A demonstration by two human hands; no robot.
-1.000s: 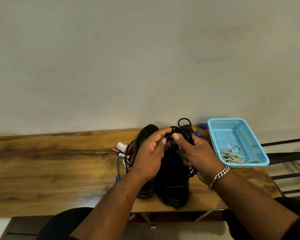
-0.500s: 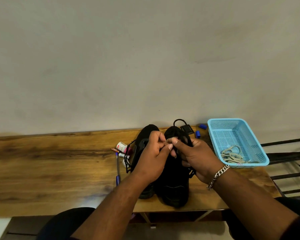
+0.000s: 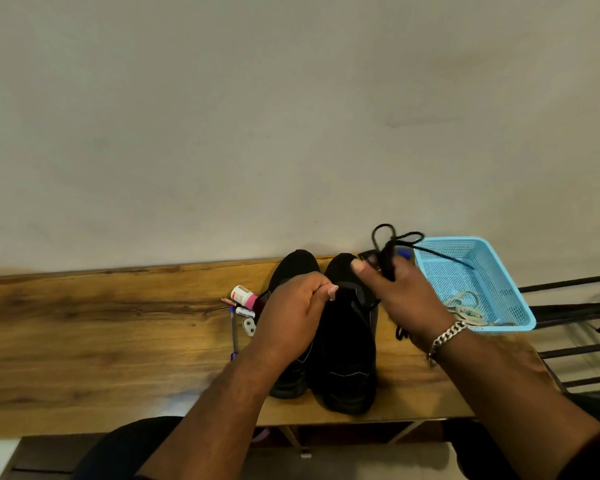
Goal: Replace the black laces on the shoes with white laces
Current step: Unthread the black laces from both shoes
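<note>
Two black shoes stand side by side on the wooden table [image 3: 84, 341], toes pointing away from me. My left hand [image 3: 291, 317] grips the tongue area of the right shoe [image 3: 347, 344] and partly hides the left shoe [image 3: 293, 268]. Just right of that shoe, my right hand [image 3: 402, 299] holds a black lace [image 3: 392, 244] raised above the table. Its loops stick up past my fingers and one end trails over the blue basket [image 3: 499, 271]. A bundle of pale white laces [image 3: 465, 308] lies inside the basket.
Left of the shoes lie a small pink-and-white bottle [image 3: 244, 295], a blue pen [image 3: 234, 332], a battery [image 3: 245, 312] and a small metal tag. A blue cap sits behind my right hand. The wall rises right behind the table. A black metal rack [image 3: 575, 320] stands at the right.
My right hand has pulled the black lace up and to the right, away from the shoe and toward the basket. My left hand has stayed on the shoe.
</note>
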